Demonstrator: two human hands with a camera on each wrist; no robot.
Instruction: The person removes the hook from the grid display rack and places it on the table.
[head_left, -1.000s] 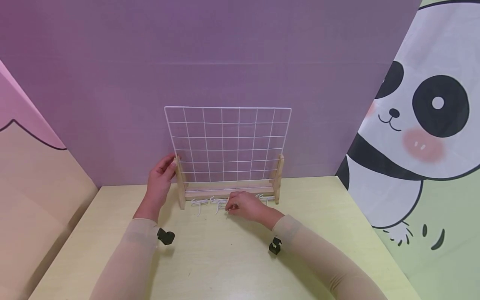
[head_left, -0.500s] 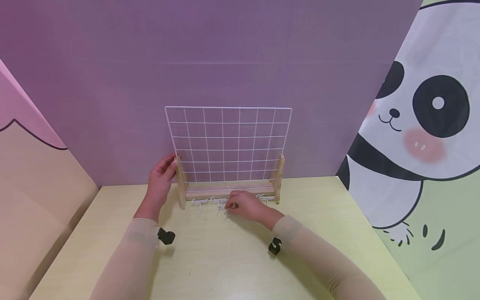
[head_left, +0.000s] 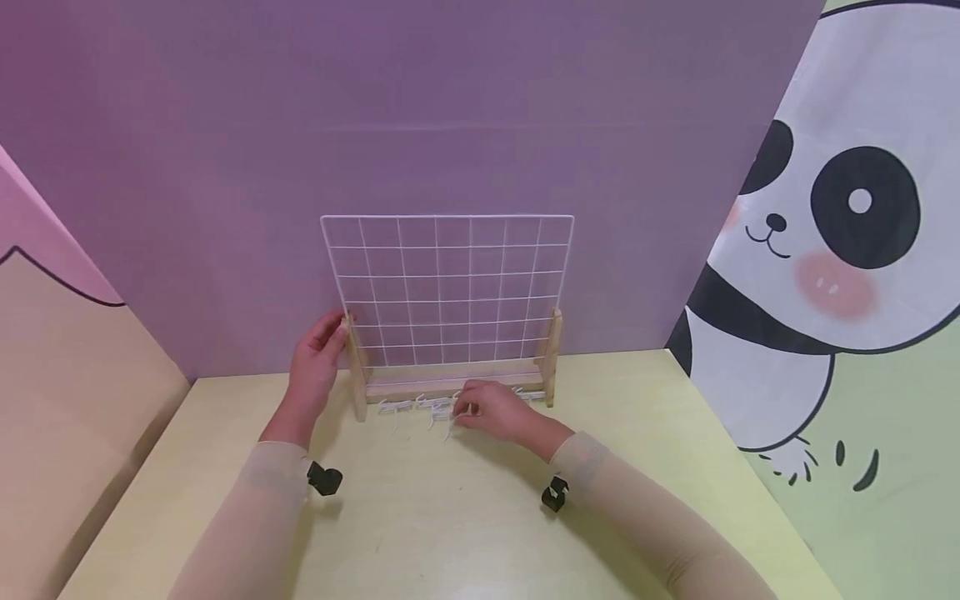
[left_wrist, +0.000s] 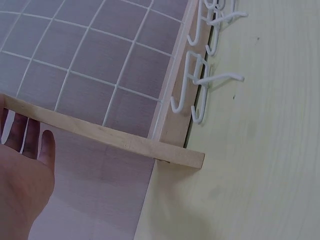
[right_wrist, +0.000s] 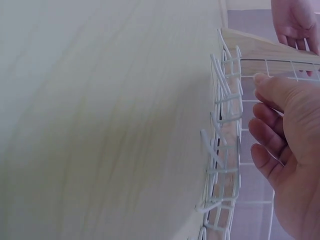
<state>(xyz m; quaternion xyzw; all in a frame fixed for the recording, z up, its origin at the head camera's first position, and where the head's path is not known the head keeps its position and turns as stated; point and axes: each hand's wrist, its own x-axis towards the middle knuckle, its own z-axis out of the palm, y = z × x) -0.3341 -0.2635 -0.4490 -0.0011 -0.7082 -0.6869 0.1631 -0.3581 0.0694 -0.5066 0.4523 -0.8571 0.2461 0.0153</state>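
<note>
A white wire grid panel stands upright in a wooden stand with two uprights. My left hand holds the stand's left upright near its top, thumb in front and fingers behind. White wire hooks line the stand's base, their prongs pointing out over the table. My right hand hovers at the middle of this row, fingers loosely bent. Between its thumb and fingers nothing shows in the right wrist view, where the hooks lie beside the fingertips. In the head view the hand hides part of the row.
The pale wooden table extends in front of the stand. A purple backdrop rises just behind it. At the right is a panel with a panda picture; a peach-coloured panel borders the left side.
A hook's prong now shows left of my right fingertips, where the hand covered it a second ago. The head view has shifted slightly. My left hand stays at the upright.
</note>
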